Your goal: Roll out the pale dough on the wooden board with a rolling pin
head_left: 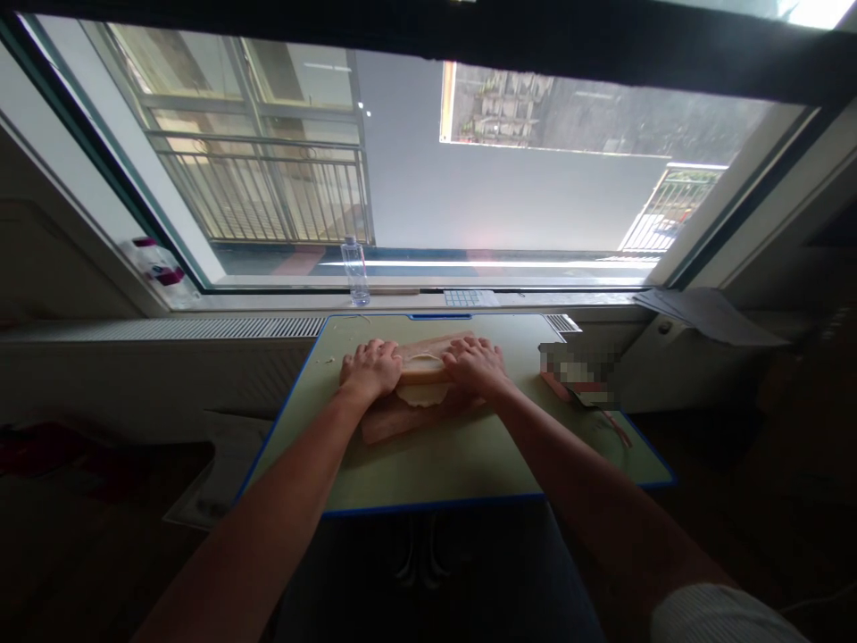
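Observation:
A wooden rolling pin (425,378) lies across a flat piece of pale dough (423,395), which shows in front of and behind it. My left hand (371,366) is closed over the pin's left end, and my right hand (475,363) is closed over its right end. Both hands hide the pin's ends. Beneath the dough a brownish sheet or board (388,423) lies slanted on a pale green table (428,469) with a blue edge.
Small pale crumbs (328,360) dot the table's left side. A pixelated item (581,373) rests near its right edge. On the windowsill stand a clear plastic bottle (354,272) and another bottle (161,271) with a purple label. Papers (706,314) lie to the right.

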Demonstrator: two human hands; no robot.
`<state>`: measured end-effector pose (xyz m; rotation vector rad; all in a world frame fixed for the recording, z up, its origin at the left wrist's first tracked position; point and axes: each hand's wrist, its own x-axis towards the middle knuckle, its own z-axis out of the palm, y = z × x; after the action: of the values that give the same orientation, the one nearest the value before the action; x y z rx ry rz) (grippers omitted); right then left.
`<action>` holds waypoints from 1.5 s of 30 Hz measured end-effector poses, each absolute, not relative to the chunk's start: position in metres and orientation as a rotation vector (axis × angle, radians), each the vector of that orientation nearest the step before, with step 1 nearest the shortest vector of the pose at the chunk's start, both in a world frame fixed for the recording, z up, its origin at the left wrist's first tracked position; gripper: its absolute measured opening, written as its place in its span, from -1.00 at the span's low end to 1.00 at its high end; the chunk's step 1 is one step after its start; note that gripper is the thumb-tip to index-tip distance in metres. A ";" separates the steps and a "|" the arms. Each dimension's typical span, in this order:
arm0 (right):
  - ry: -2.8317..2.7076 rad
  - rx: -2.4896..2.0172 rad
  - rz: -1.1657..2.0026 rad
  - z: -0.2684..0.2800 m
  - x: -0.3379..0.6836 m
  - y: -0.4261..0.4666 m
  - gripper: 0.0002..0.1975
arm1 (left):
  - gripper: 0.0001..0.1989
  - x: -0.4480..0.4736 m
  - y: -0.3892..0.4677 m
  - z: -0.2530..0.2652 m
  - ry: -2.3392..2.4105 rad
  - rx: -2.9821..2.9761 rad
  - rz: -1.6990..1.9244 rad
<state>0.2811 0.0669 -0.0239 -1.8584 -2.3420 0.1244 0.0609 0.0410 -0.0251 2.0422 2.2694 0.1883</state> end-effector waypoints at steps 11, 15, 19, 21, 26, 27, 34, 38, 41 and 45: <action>-2.380 -1.851 0.025 -0.016 0.281 0.036 -0.50 | -0.44 0.070 0.013 -0.019 2.312 2.049 0.175; -2.383 -1.872 0.032 -0.015 0.280 0.040 -0.50 | -0.43 0.068 0.019 -0.021 2.300 2.033 0.176; -2.360 -1.868 0.092 -0.019 0.280 0.055 -0.49 | -0.43 0.065 0.032 -0.023 2.273 2.031 0.191; -2.359 -1.870 0.116 -0.021 0.280 0.064 -0.47 | -0.44 0.063 0.039 -0.024 2.262 2.029 0.185; -2.373 -1.871 0.192 -0.024 0.279 0.084 -0.42 | -0.43 0.058 0.057 -0.026 2.244 2.031 0.173; -2.363 -1.873 0.212 -0.024 0.279 0.088 -0.41 | -0.42 0.057 0.060 -0.026 2.236 2.028 0.162; -2.307 -1.872 0.297 -0.020 0.273 0.108 -0.36 | -0.40 0.052 0.076 -0.023 2.204 2.063 0.158; -2.278 -1.852 0.289 -0.023 0.271 0.119 -0.31 | -0.43 0.050 0.086 -0.024 2.227 2.081 0.208; -2.245 -1.849 0.287 -0.026 0.270 0.129 -0.28 | -0.47 0.049 0.094 -0.026 2.251 2.094 0.248; -2.209 -1.844 0.269 -0.029 0.268 0.140 -0.28 | -0.50 0.047 0.105 -0.029 2.286 2.078 0.279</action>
<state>0.2678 0.1403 -0.0285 -1.8436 -2.2093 0.2686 0.0469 0.1055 -0.0293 2.0785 2.2859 0.2789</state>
